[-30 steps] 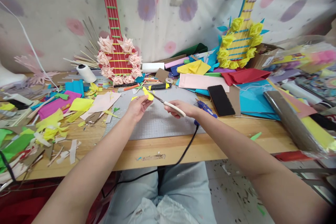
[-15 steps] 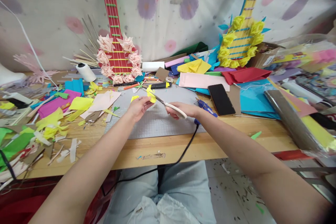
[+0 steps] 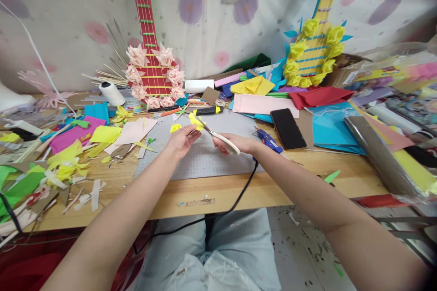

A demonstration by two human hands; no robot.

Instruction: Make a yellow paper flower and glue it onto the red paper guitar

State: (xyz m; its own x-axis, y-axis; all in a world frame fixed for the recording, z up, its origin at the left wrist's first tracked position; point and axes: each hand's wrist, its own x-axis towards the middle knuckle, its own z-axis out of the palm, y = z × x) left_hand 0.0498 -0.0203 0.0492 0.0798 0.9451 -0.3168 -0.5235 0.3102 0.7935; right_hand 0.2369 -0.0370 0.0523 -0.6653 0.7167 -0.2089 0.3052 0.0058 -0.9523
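My left hand (image 3: 180,140) pinches a small piece of yellow paper (image 3: 195,121) above a grey cutting mat (image 3: 205,159). My right hand (image 3: 235,142) is closed on white-handled scissors (image 3: 223,140), whose blades reach into the yellow paper. A small yellow scrap (image 3: 175,127) lies on the mat just left of my left hand.
A blue glue gun (image 3: 268,140) with a black cord lies right of my right hand, beside a black phone (image 3: 287,122). Coloured paper scraps litter the wooden table (image 3: 218,191). Two paper-flower guitars (image 3: 152,68) lean on the back wall. A yellow utility knife (image 3: 206,110) lies behind the mat.
Both hands shifted slightly; the scissors worked further into the yellow paper and my left hand turned the piece a little.
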